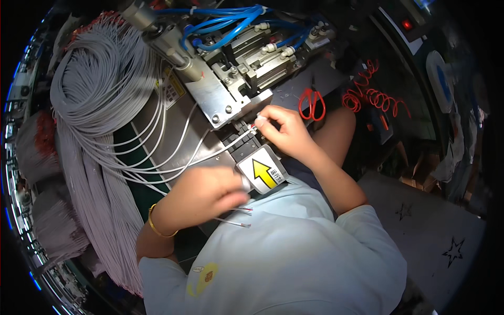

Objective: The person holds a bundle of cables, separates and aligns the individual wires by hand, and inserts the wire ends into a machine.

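My right hand point(286, 131) is closed in a pinch at the end of a grey cable point(218, 153), beside the clamp block of a metal press machine point(220, 100). Small coloured wires show at its fingertips. My left hand point(205, 194), smeared by motion, is curled to the left of a white plate with a yellow arrow point(263, 170). From under it stick out stripped cable ends point(242, 224) with thin bare wires, and its fingers seem wrapped round these cables. Several cables run from a large grey bundle point(100, 89) toward both hands.
Blue air hoses point(226, 26) cross the top of the machine. Red-handled scissors point(312, 105) lie to the right of it, near a coiled red hose point(378, 97). A red-lit switch point(407, 24) is at the far right. More cable bundles hang at the left.
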The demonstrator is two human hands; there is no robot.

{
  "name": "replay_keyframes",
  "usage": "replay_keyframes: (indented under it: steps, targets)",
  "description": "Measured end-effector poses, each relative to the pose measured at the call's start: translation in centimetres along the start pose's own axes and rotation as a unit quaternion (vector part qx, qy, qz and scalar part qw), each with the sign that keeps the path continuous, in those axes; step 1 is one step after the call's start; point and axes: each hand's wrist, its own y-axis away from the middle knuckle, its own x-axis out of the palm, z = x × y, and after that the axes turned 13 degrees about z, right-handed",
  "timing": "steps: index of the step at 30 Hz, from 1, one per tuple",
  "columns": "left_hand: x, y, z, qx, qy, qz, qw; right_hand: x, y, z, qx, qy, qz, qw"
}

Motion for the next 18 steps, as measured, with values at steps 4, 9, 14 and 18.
replay_keyframes:
  steps: [4,9,14,18]
  targets:
    - [0.8,1.6,-0.2,0.019,-0.101,0.244,0.964,0.6,0.8,1.2,0.052,-0.089,-0.054,0.993]
    - [0.6,-0.8,0.9,-0.054,0.130,-0.029,0.990,0.9,0.7,3.7,-0.103,0.067,-0.024,0.992]
    - [0.4,-1.2,0.8,-0.129,0.280,-0.076,0.948,1.4,0.6,3.7,-0.134,0.068,0.015,0.988]
    - [0.2,-1.0,1.1,-0.091,0.197,-0.067,0.974,1.6,1.1,4.0,-0.087,-0.019,0.006,0.996]
